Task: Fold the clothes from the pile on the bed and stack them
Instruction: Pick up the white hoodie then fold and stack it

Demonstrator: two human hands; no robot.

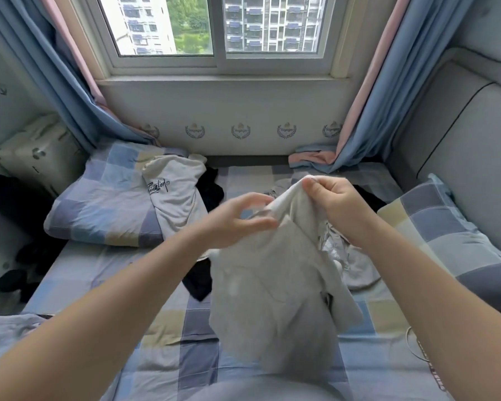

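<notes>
Right grip: right hand [339, 204] clenched on the grey garment [272, 299], thumb and fingers pinching its top edge, raised above the bed [98, 285].
Left grip: left hand [234, 218] released, fingers loosely curved and apart, holding nothing, just beside the cloth below the pinch; touching it or not, too blurred to tell.
Garment position: hanging from the pinch in front of the body, lower folds reaching down toward the bed, crumpled, not yet spread.
Handling: by the look light, soft and limp; no stiffness to keep a crease, likely to sag and twist when hung from one point. Neither slippery nor fragile.
Where to hold: best at two points along one edge, pulled taut before laying flat; which edge this is, unclear.
Pile: more pale clothes [347, 256] behind the held piece, a dark garment [200, 282] just beside it; printed white shirt [174, 195] lying over the left pillow [98, 204].
Containers: cream bag-like bundle [38, 157] by the left wall, closed; contents hidden.
Stack: none visible yet.
</notes>
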